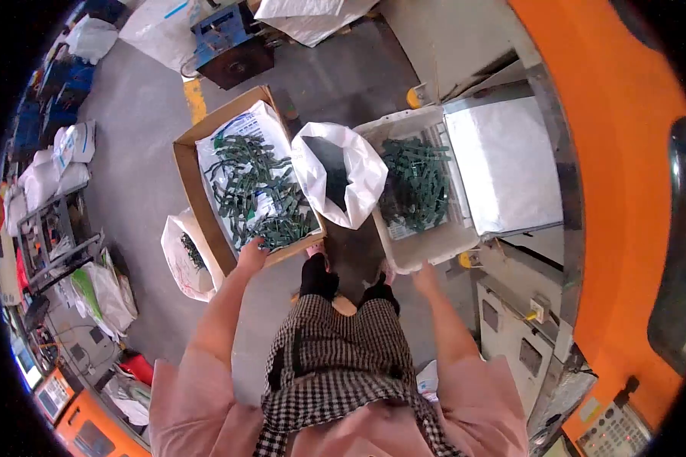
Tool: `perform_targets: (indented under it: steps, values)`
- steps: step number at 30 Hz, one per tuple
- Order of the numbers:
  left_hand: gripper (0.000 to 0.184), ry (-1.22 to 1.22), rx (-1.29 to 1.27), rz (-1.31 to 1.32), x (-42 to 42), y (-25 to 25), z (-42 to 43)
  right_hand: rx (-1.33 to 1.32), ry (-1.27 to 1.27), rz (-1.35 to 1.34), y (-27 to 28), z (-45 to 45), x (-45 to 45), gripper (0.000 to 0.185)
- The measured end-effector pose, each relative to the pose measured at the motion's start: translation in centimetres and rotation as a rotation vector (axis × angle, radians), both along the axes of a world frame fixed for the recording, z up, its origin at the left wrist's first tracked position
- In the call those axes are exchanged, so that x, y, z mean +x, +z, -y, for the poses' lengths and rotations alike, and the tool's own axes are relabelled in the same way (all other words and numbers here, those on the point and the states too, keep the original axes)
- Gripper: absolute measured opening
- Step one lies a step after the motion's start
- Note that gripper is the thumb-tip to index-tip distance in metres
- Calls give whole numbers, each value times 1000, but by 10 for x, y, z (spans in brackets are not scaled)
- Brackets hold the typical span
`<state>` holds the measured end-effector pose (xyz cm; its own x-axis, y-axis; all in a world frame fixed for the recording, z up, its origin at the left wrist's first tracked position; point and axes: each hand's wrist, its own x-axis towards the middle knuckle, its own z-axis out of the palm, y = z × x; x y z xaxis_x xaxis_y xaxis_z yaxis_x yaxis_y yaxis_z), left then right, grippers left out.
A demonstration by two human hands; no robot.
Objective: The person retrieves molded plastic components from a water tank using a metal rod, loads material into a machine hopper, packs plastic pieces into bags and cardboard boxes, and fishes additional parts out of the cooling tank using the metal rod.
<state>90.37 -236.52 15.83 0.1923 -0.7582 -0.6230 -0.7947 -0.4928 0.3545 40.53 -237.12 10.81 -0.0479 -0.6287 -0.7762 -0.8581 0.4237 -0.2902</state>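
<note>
My left hand [253,255] reaches over the near edge of a cardboard box [194,194], its fingers curled at the dark green plastic strips [251,186] inside. A printed white sheet lines this box. My right hand [425,279] is at the near rim of an off-white plastic bin [427,251]; its fingers look closed on the rim, partly hidden. More green strips [415,183] lie in the bin. Between the two containers stands an open white sack [370,171], dark inside.
Left of the box stands another white sack [183,263] holding dark pieces. An orange machine [610,228] and a white-covered surface [507,164] border the right side. A blue machine part [229,46] sits ahead, and a metal rack [57,236] stands at left.
</note>
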Motion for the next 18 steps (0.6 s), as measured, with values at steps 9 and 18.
perform_targets:
  steps: [9,18]
  values:
    - [93,-69,112,67,-113,-153,167,-333,-328,116,-189,158,104,76]
    - [50,3,154,348,-87,-256,169,-358,-106,242,-201,195,137,53]
